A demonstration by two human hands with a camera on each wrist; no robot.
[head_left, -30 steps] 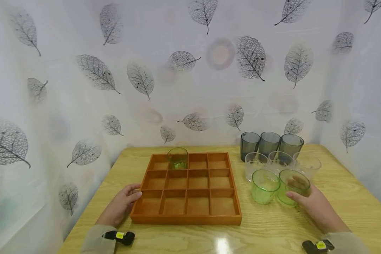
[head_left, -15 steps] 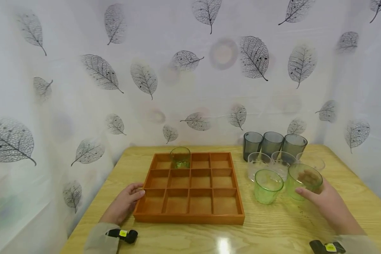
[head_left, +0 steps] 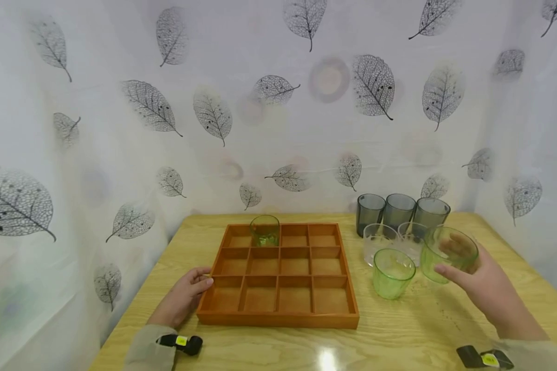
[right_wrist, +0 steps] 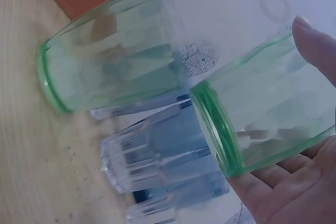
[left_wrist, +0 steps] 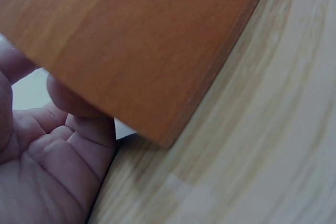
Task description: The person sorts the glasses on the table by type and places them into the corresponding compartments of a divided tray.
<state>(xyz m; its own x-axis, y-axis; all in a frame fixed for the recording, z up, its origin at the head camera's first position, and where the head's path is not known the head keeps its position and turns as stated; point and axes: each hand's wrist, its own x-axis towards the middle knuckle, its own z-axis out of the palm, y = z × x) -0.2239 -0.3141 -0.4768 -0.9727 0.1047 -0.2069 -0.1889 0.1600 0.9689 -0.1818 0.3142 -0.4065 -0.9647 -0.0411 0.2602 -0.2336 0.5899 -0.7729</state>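
My right hand grips a green glass, thumb on the near side and fingers behind it. In the right wrist view that glass is tilted in the hand, its base off the table. A second green glass stands just to its left. My left hand touches the left side of the brown wooden tray, thumb on its rim; the left wrist view shows the fingers against the tray's edge. Another green glass stands in a back-row compartment.
Clear glasses stand behind the green ones, partly hidden by the held glass. Three dark grey glasses form a row behind them. A leaf-patterned curtain hangs behind the wooden table.
My right hand has lifted its green glass off the table and moved it up and rightward, away from the other green glass. The left hand keeps its place at the tray.
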